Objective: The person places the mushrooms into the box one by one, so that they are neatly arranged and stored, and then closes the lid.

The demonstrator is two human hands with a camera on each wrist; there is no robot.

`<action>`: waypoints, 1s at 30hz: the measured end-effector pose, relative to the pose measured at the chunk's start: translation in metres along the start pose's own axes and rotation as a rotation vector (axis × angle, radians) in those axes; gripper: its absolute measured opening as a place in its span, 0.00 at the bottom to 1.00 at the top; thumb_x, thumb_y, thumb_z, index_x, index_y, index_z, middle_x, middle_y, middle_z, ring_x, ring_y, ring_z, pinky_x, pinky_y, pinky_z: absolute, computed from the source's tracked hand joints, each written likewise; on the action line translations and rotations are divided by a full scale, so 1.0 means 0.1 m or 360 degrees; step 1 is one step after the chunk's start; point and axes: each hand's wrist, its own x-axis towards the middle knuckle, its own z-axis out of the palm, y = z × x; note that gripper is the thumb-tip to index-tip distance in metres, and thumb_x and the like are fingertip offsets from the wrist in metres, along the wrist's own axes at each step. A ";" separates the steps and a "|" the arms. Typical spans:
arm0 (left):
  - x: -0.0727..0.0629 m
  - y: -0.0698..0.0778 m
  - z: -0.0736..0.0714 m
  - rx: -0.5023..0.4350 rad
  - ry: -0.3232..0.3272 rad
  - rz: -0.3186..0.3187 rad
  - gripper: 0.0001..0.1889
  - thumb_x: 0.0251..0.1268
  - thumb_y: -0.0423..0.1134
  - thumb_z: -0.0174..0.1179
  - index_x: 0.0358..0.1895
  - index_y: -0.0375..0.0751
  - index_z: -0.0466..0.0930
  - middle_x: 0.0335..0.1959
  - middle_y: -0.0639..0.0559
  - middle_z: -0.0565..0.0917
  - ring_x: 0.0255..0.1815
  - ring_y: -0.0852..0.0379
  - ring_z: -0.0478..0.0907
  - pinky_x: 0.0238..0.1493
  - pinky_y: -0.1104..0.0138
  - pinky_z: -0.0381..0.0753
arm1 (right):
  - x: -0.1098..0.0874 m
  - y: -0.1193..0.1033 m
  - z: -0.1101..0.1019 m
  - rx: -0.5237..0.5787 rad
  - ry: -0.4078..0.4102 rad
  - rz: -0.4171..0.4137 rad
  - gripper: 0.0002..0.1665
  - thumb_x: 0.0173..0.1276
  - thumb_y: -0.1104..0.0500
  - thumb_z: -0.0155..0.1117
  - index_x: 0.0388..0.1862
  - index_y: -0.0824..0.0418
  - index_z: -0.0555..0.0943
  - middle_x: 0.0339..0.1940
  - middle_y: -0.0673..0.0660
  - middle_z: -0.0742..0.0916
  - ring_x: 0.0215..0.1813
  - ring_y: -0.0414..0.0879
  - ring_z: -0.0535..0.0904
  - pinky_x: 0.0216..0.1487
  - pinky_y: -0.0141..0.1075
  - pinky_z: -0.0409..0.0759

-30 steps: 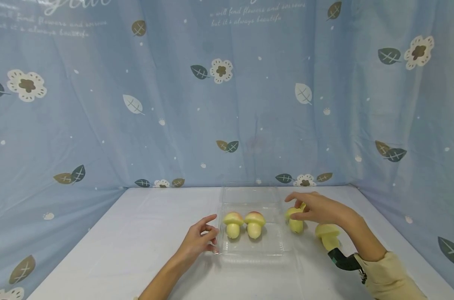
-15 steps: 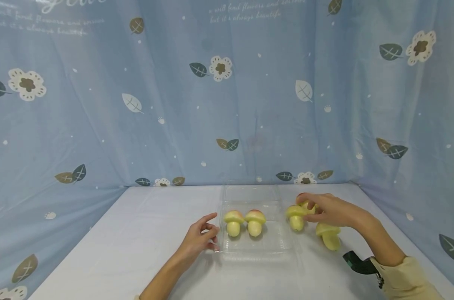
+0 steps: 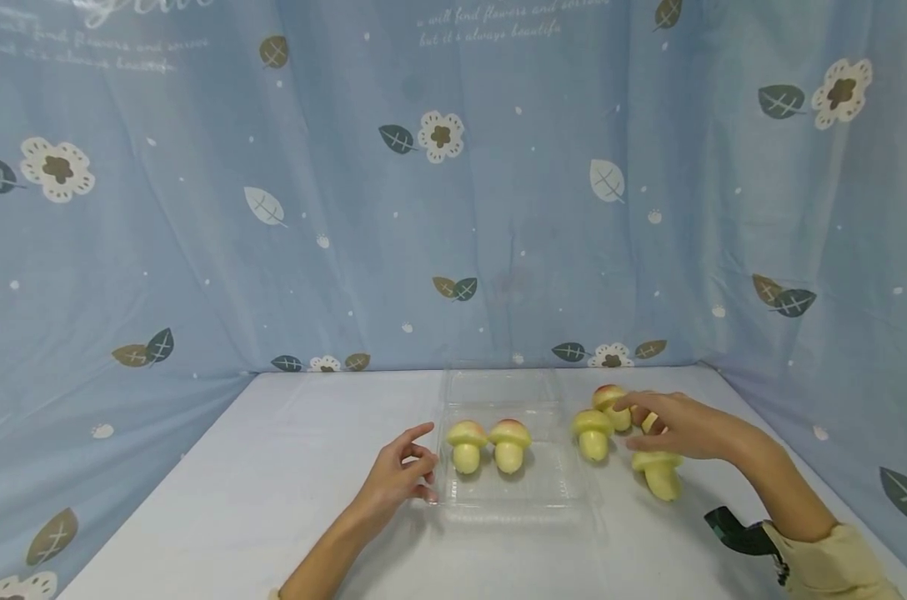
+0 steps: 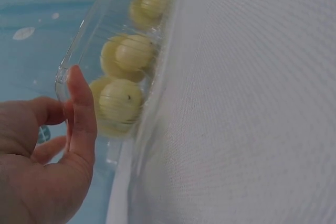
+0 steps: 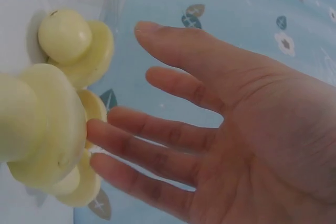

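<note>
A clear plastic clamshell box [image 3: 513,492] lies open on the table, holding two yellow toy mushrooms, the left one [image 3: 466,446] beside the right one [image 3: 509,446]. At its near left corner my left hand [image 3: 397,475] pinches the rim between thumb and fingers, as the left wrist view shows with the box wall [image 4: 79,40]. Right of the box, my right hand [image 3: 682,425] hovers with loosely spread fingers over more toy mushrooms. The nearest large mushroom [image 5: 47,124] is just beyond its fingertips. One mushroom [image 3: 648,422] is mostly hidden behind the hand.
Beside the box stand a mushroom [image 3: 593,433] and a red-topped mushroom [image 3: 609,400]; another mushroom [image 3: 659,475] leans closer to me. The box's lid [image 3: 502,386] lies back toward the blue patterned curtain [image 3: 453,208]. White cloth covers the table [image 3: 311,433].
My right hand has moved right across the loose mushrooms, uncovering the red-topped one at the back. The left hand and the box have stayed in place.
</note>
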 end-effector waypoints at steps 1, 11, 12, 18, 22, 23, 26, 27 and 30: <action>0.00 0.00 0.00 0.0004 0.0007 0.0005 0.32 0.67 0.32 0.57 0.74 0.41 0.61 0.41 0.47 0.72 0.31 0.58 0.75 0.28 0.66 0.87 | -0.01 0.01 -0.01 0.0002 -0.0008 0.0011 0.39 0.66 0.45 0.67 0.68 0.64 0.69 0.52 0.61 0.82 0.48 0.50 0.83 0.44 0.37 0.84; 0.01 -0.01 0.00 0.0035 0.0030 0.0003 0.30 0.67 0.32 0.58 0.73 0.43 0.63 0.39 0.48 0.72 0.32 0.56 0.75 0.28 0.65 0.87 | -0.10 0.10 -0.10 -0.0082 -0.0028 0.0052 0.39 0.64 0.44 0.68 0.68 0.62 0.69 0.58 0.67 0.80 0.54 0.64 0.81 0.46 0.50 0.84; 0.01 -0.01 0.00 0.0036 0.0030 0.0000 0.31 0.67 0.32 0.58 0.73 0.43 0.63 0.39 0.48 0.72 0.32 0.56 0.75 0.28 0.65 0.87 | -0.11 0.11 -0.10 -0.0081 -0.0039 0.0058 0.39 0.64 0.45 0.69 0.67 0.62 0.69 0.58 0.68 0.80 0.54 0.65 0.80 0.46 0.51 0.84; 0.01 -0.02 0.00 0.0034 0.0018 -0.0009 0.31 0.68 0.33 0.58 0.73 0.43 0.62 0.40 0.48 0.72 0.32 0.57 0.75 0.28 0.64 0.87 | -0.15 0.14 -0.14 -0.0071 -0.0152 0.0164 0.43 0.59 0.48 0.73 0.69 0.62 0.67 0.60 0.74 0.77 0.55 0.69 0.78 0.44 0.52 0.83; 0.02 -0.02 0.00 0.0030 0.0011 -0.0009 0.30 0.68 0.33 0.58 0.73 0.44 0.63 0.40 0.48 0.72 0.32 0.57 0.75 0.29 0.64 0.87 | -0.13 0.17 -0.14 -0.0067 -0.0220 0.0240 0.47 0.58 0.49 0.75 0.71 0.62 0.65 0.64 0.74 0.73 0.57 0.70 0.76 0.47 0.55 0.82; 0.02 -0.02 0.00 0.0031 0.0012 -0.0008 0.30 0.68 0.33 0.58 0.73 0.45 0.63 0.40 0.48 0.72 0.32 0.57 0.75 0.29 0.64 0.87 | -0.12 0.17 -0.14 -0.0067 -0.0234 0.0255 0.47 0.57 0.48 0.75 0.71 0.62 0.65 0.64 0.74 0.73 0.58 0.70 0.76 0.48 0.55 0.82; 0.02 -0.02 0.00 0.0035 0.0019 -0.0004 0.30 0.68 0.33 0.58 0.72 0.45 0.63 0.40 0.48 0.72 0.32 0.57 0.75 0.29 0.64 0.87 | -0.10 0.18 -0.12 -0.0111 -0.0269 0.0290 0.46 0.56 0.48 0.76 0.70 0.60 0.66 0.63 0.73 0.75 0.59 0.68 0.75 0.49 0.57 0.80; 0.02 -0.02 0.00 0.0038 0.0019 0.0000 0.30 0.68 0.33 0.58 0.72 0.45 0.63 0.40 0.48 0.72 0.32 0.57 0.75 0.29 0.64 0.87 | -0.10 0.19 -0.12 -0.0127 -0.0278 0.0301 0.46 0.56 0.48 0.76 0.69 0.59 0.67 0.62 0.72 0.76 0.59 0.67 0.75 0.50 0.58 0.79; 0.01 -0.02 0.00 0.0043 0.0019 -0.0001 0.30 0.67 0.32 0.57 0.73 0.44 0.63 0.40 0.48 0.72 0.32 0.57 0.75 0.29 0.64 0.87 | -0.08 0.20 -0.09 -0.0159 -0.0312 0.0332 0.46 0.55 0.47 0.77 0.69 0.59 0.67 0.59 0.69 0.78 0.59 0.66 0.74 0.50 0.60 0.77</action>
